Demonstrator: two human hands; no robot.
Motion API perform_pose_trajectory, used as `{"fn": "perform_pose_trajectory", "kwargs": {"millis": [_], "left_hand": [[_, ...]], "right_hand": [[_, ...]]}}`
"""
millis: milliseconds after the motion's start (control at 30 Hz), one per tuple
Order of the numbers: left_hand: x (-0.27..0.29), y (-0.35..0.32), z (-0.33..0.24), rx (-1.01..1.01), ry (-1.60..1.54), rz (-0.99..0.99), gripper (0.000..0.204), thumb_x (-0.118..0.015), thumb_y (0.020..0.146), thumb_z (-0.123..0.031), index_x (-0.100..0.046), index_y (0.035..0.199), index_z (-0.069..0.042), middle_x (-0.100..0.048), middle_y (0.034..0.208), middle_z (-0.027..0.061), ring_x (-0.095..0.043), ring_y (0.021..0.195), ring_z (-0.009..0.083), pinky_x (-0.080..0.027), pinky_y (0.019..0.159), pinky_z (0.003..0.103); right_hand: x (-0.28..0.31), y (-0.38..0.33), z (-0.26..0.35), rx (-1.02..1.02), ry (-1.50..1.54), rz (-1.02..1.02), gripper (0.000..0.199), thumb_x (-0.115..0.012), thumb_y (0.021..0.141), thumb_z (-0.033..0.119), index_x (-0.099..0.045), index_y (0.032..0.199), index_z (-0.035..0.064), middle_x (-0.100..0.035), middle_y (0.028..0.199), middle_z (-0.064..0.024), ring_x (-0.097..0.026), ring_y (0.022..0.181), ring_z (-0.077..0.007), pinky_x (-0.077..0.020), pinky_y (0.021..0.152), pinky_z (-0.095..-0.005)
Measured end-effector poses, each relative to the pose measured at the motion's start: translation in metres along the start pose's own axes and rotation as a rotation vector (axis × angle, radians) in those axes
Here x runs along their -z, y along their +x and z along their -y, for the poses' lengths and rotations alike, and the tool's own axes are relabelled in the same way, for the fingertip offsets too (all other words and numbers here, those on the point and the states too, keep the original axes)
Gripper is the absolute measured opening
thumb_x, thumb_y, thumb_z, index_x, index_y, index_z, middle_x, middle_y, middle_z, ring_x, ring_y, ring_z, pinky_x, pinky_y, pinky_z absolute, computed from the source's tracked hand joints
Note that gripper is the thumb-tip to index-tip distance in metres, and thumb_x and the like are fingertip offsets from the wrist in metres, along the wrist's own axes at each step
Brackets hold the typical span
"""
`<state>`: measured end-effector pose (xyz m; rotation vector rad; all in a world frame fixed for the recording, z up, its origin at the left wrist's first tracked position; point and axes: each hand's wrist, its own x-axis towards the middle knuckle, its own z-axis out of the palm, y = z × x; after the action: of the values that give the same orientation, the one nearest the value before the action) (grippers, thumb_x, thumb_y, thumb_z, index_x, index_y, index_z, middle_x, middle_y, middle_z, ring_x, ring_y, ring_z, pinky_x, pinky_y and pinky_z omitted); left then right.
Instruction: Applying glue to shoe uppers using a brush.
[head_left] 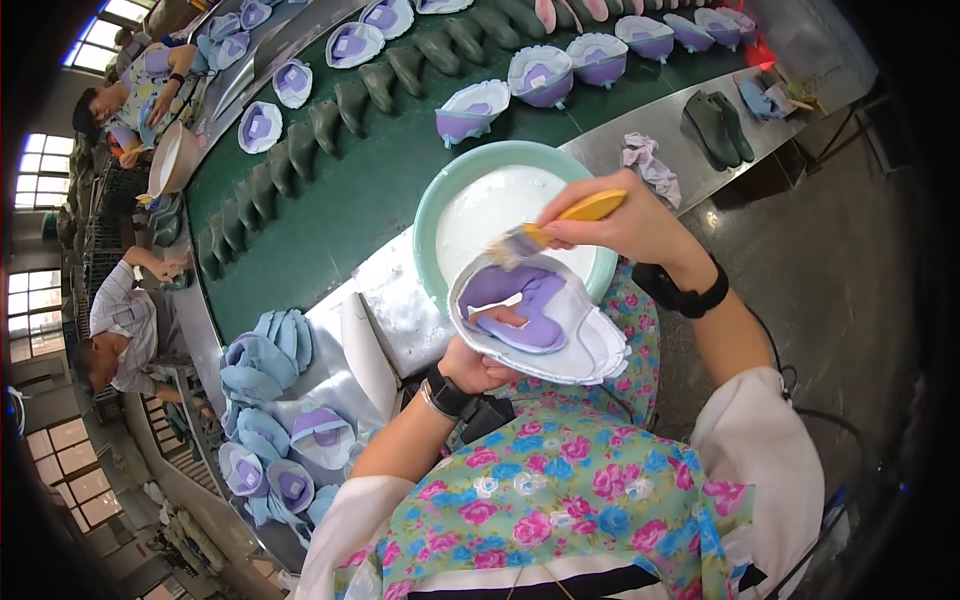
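My left hand [478,362] is closed on a shoe upper [582,318] with a purple lining and a pale, wet-looking turned-out edge. Its fingertips show through the opening in the middle of the upper. Between the fingers of my right hand [622,222] is a flat paintbrush [592,206] with a yellow handle. The bristles point down at the upper's far-left rim; whether they touch it I cannot tell. Just beyond, a pale green basin [428,225] holds white liquid [490,208], and the upper overlaps its near rim.
A green conveyor [370,185] carries a row of dark shoe lasts [325,122] and several uppers [540,78]. More uppers lie piled [262,365] at left. Dark lasts [715,130] and a crumpled cloth [650,168] rest on the metal ledge at right. Two people [125,320] work at far left.
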<state>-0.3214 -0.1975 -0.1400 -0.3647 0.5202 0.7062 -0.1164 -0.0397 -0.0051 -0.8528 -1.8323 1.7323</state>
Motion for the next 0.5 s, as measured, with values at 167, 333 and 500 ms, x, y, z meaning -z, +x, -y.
{"fn": "perform_pose_trajectory", "kwargs": {"millis": [167,333,500], "left_hand": [[-0.002,-0.036,-0.012,-0.545,0.428,0.199,0.029,-0.061,0.088,-0.015,-0.059,0.111,0.001,-0.063,0.109,0.0143,-0.061,0.103,0.0242,-0.050,0.093,0.040],[-0.016,-0.070,-0.114,-0.779,0.380,-0.224,0.028,-0.057,0.092,-0.018,-0.056,0.116,-0.004,-0.062,0.106,0.0071,-0.063,0.091,0.0182,-0.051,0.085,0.035],[0.025,-0.014,-0.243,-1.112,0.724,-0.291,0.035,-0.047,0.096,-0.011,-0.037,0.130,-0.014,-0.058,0.111,0.0090,-0.063,0.089,0.0238,-0.055,0.076,0.037]], "right_hand": [[0.007,-0.036,-0.032,-0.231,0.060,-0.189,0.014,-0.068,0.084,0.012,-0.066,0.080,-0.0009,-0.065,0.069,-0.0060,-0.060,0.056,-0.0094,-0.0471,0.050,-0.0227],[0.005,-0.055,-0.018,-0.241,0.190,-0.450,0.016,-0.064,0.088,0.010,-0.062,0.081,-0.0040,-0.064,0.069,-0.0102,-0.061,0.053,-0.0122,-0.0481,0.046,-0.0226],[-0.008,-0.038,-0.023,-0.240,0.208,-0.587,0.015,-0.061,0.089,0.007,-0.061,0.082,-0.0055,-0.064,0.069,-0.0122,-0.061,0.053,-0.0131,-0.0484,0.047,-0.0228]]}}
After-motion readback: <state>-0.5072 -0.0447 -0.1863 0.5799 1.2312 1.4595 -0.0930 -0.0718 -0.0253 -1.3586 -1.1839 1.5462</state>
